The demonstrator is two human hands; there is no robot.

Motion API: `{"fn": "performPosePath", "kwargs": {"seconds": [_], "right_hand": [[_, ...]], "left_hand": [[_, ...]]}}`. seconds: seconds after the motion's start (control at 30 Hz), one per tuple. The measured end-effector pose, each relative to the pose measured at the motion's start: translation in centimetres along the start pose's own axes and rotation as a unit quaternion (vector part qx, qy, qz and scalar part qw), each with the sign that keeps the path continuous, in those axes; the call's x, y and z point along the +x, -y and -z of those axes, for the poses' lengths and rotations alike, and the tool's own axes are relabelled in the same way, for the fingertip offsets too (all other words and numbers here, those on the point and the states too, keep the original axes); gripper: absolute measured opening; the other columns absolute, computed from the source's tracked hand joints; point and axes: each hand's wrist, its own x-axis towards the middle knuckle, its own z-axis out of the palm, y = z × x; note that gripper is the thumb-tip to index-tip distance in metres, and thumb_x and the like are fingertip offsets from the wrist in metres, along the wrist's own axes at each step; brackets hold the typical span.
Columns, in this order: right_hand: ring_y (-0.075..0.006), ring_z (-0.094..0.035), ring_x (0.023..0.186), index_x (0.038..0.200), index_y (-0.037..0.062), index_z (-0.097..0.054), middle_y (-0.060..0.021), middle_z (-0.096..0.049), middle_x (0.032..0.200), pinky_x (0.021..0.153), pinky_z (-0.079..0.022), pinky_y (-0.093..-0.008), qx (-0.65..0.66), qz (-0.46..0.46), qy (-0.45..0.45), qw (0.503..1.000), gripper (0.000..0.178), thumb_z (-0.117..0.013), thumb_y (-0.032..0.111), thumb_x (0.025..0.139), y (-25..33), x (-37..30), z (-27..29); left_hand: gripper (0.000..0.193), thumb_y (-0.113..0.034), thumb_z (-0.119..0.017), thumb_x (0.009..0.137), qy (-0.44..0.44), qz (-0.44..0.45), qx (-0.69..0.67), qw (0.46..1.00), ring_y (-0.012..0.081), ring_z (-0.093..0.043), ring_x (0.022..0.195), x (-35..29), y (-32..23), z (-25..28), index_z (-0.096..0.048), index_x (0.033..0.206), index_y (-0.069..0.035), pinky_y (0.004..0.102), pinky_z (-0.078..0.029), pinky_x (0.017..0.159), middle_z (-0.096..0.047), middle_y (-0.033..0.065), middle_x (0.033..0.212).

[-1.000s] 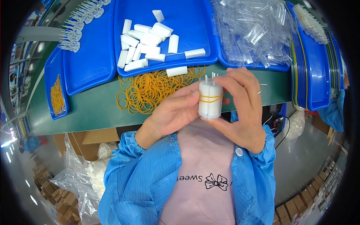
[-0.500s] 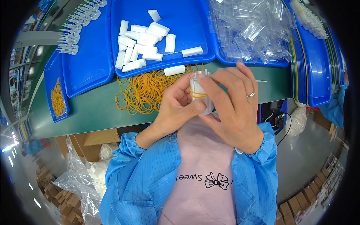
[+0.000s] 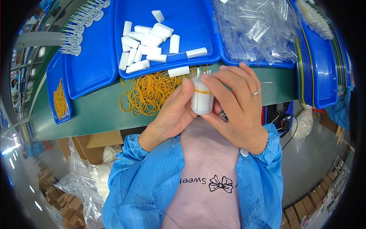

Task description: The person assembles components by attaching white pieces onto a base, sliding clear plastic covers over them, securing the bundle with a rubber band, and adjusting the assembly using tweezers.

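Observation:
A short round bundle of white pieces and clear plastic (image 3: pixel 202 101) is held upright in front of my chest. A yellow rubber band circles its upper half, and thin white rods stick up from its top. My right hand (image 3: pixel 238 108) grips it from the right, with fingers at the top and side and the thumb low. My left hand (image 3: pixel 171 112) cradles it from the left; its thumb is raised beside the bundle and its other fingers are partly hidden behind. Loose yellow rubber bands (image 3: pixel 146 93) lie in a pile just beyond my left hand.
Behind the pile, a blue tray (image 3: pixel 187 23) holds white blocks (image 3: pixel 150 40), and one block (image 3: pixel 178 71) lies at its front edge. Clear plastic pieces (image 3: pixel 259 32) fill the tray to the right. White spiky parts (image 3: pixel 78 32) line the left tray. Stacked blue trays (image 3: pixel 322 72) stand at far right.
My left thumb has lifted off the bundle's front and moved up to its left side. More of the bundle now shows, and it sits turned slightly in my right hand's grip.

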Motion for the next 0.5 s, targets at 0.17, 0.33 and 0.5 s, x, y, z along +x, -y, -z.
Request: {"fn": "performPosePath", "kwargs": {"seconds": [0.17, 0.33, 0.5], "right_hand": [[-0.0297, -0.049, 0.109, 0.120, 0.0079, -0.053, -0.0095, -0.053, 0.112, 0.096, -0.036, -0.0455, 0.076, -0.011, 0.003, 0.997, 0.066, -0.076, 0.023, 0.060, -0.1, 0.3, 1.2], [-0.0324, -0.043, 0.119, 0.119, 0.0058, -0.055, -0.0141, -0.047, 0.126, 0.099, -0.034, -0.0422, 0.334, -0.056, 0.088, 0.937, 0.063, -0.078, 0.032, 0.067, -3.0, -0.6, 2.5], [-0.0355, -0.039, 0.122, 0.119, 0.0094, -0.058, -0.0101, -0.046, 0.127, 0.103, -0.029, -0.0462, 0.347, -0.019, 0.099, 0.933, 0.056, -0.074, 0.035, 0.072, -3.0, -1.3, 4.8]], "left_hand": [[0.064, -0.058, -0.017, 0.094, 0.040, 0.057, -0.158, 0.985, 0.0192, -0.059, 0.073, 0.2, 0.3, 0.4, -0.046, 0.120, -0.007, 0.0315, -0.049, 0.067, -0.058, 0.0096, 0.091], [0.076, -0.066, -0.010, 0.089, -0.073, 0.026, 0.121, 0.990, 0.0153, -0.056, 0.056, 0.0, 1.3, -1.1, -0.044, 0.123, -0.007, 0.0275, -0.045, 0.050, -0.058, 0.0083, 0.073], [0.088, -0.071, -0.012, 0.086, 0.126, -0.077, 0.250, 0.957, 0.0273, -0.035, 0.131, 0.5, 0.4, -1.3, -0.012, 0.144, -0.005, 0.0369, -0.026, 0.108, -0.029, 0.0151, 0.144]]}}
